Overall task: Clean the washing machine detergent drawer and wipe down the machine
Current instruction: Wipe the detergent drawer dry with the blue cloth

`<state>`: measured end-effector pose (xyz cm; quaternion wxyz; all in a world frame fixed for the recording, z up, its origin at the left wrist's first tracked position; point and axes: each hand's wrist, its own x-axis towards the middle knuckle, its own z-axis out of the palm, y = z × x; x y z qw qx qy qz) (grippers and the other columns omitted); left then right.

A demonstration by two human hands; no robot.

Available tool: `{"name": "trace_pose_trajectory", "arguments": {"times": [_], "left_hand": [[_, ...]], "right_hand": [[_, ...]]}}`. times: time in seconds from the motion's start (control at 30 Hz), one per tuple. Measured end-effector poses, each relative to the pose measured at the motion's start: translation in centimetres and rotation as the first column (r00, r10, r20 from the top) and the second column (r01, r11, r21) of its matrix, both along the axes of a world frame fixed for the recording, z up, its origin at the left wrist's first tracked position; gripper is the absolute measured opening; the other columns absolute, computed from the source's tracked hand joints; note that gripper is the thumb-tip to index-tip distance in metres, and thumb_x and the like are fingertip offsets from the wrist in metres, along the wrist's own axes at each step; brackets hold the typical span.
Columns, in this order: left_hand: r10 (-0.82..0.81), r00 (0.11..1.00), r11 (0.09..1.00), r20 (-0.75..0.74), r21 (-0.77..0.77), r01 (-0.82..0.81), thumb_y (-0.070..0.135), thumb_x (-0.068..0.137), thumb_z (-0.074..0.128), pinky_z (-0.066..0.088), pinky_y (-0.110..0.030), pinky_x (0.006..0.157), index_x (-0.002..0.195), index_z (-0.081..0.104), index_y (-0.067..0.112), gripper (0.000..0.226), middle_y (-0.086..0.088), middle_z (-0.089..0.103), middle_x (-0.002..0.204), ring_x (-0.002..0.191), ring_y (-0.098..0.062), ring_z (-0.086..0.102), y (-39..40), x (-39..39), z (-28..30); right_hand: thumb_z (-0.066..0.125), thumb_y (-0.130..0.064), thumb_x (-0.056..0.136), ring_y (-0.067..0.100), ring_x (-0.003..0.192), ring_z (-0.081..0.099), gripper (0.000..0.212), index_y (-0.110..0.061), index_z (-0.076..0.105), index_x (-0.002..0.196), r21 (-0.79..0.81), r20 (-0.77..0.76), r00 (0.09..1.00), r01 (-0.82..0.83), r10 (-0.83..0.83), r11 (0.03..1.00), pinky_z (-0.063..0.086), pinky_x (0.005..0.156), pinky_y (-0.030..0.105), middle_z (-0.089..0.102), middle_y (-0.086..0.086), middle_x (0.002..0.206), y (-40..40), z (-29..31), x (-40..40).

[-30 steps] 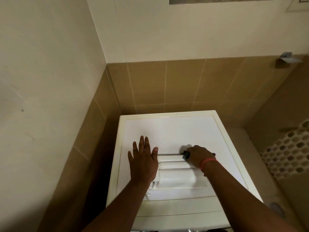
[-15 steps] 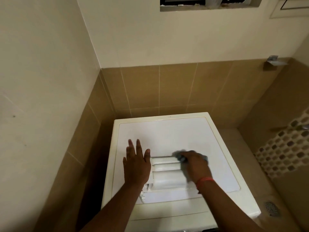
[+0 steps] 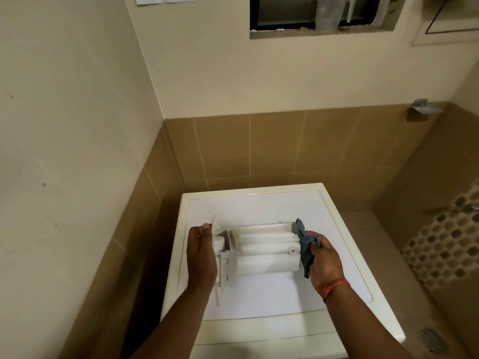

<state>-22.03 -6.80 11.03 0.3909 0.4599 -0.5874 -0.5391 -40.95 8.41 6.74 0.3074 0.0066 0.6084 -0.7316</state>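
Change: left hand (image 3: pixel 201 257), flat on the lid a second ago, now grips the front end of the detergent drawer (image 3: pixel 259 251), fingers curled round it. Drawer is turned sideways between both hands, above the washing machine lid (image 3: pixel 261 296). Right hand (image 3: pixel 324 260) pinches a blue-grey cloth (image 3: pixel 304 246) against the drawer's far end. Judgement: drawer wipe mid-way, machine wipe-down pending. Beyond the hands: tan tiled wall (image 3: pixel 274 149), window (image 3: pixel 321 14); right of the right hand, floor drain (image 3: pixel 431 339).

Both forearms rise bare from the lower edge of the frame, with no sleeves showing. An orange-red thread band (image 3: pixel 334 287) circles the right wrist, right of centre.
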Motion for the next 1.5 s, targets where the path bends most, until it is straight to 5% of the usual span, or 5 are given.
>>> {"name": "trace_pose_trajectory", "arguments": {"times": [0.47,0.73,0.93,1.27,1.5], "left_hand": [[-0.021,0.999,1.0,0.025,0.024,0.02,0.021,0.1,0.049,0.043,-0.02,0.089,0.123,0.049,0.015,0.023,-0.002,0.055,0.122,0.113,-0.019,0.054,1.2,1.1,0.5],[-0.208,0.941,0.977,0.269,0.107,0.185,0.045,0.104,0.016,0.023,-0.033,0.115,0.149,0.032,0.023,0.053,-0.001,0.034,0.155,0.142,-0.021,0.033,-0.4,-0.6,0.4],[-0.163,0.912,0.986,0.376,0.021,0.168,0.045,0.104,0.013,0.031,-0.034,0.112,0.144,0.039,0.018,0.055,-0.006,0.05,0.144,0.132,-0.025,0.046,-0.4,-0.6,0.1],[-0.191,0.952,0.979,0.24,0.115,0.168,0.048,0.103,0.011,0.03,-0.033,0.11,0.144,0.038,0.02,0.056,-0.004,0.044,0.148,0.134,-0.023,0.043,-0.5,-1.0,-0.2],[-0.174,0.982,0.942,0.08,0.306,0.142,0.089,0.076,0.014,0.047,-0.045,0.104,0.125,0.056,0.024,0.091,-0.005,0.063,0.121,0.112,-0.023,0.06,-0.7,-0.9,-1.4]], "right_hand": [[0.041,0.009,0.092,0.026,0.111,0.06,0.038,-0.013,0.067,0.109,0.098,-0.467,0.876,0.184,-0.118,0.978,0.046,0.098,0.033,0.065,0.008,0.113,-0.1,3.6,2.9],[0.05,-0.001,0.088,0.021,0.13,0.046,0.051,-0.024,0.059,0.132,0.623,-0.779,-0.022,-0.141,0.627,0.769,0.032,0.112,0.03,0.055,0.003,0.138,-4.7,1.3,8.6],[0.06,-0.012,0.092,0.02,0.121,0.053,0.03,-0.026,0.066,0.118,0.529,-0.641,0.672,0.039,0.369,0.848,0.039,0.102,0.024,0.063,-0.002,0.121,0.1,0.2,2.5],[0.043,-0.007,0.084,0.01,0.108,0.053,0.044,-0.023,0.071,0.113,0.496,-0.747,0.446,-0.122,0.494,0.86,0.04,0.098,0.023,0.066,-0.001,0.114,-5.4,3.3,11.3],[0.04,-0.02,0.101,0.002,0.062,0.059,0.033,-0.028,0.071,0.095,0.393,-0.541,0.647,-0.372,0.538,0.841,0.046,0.056,0.018,0.065,-0.016,0.069,-8.0,6.4,15.2]]}}
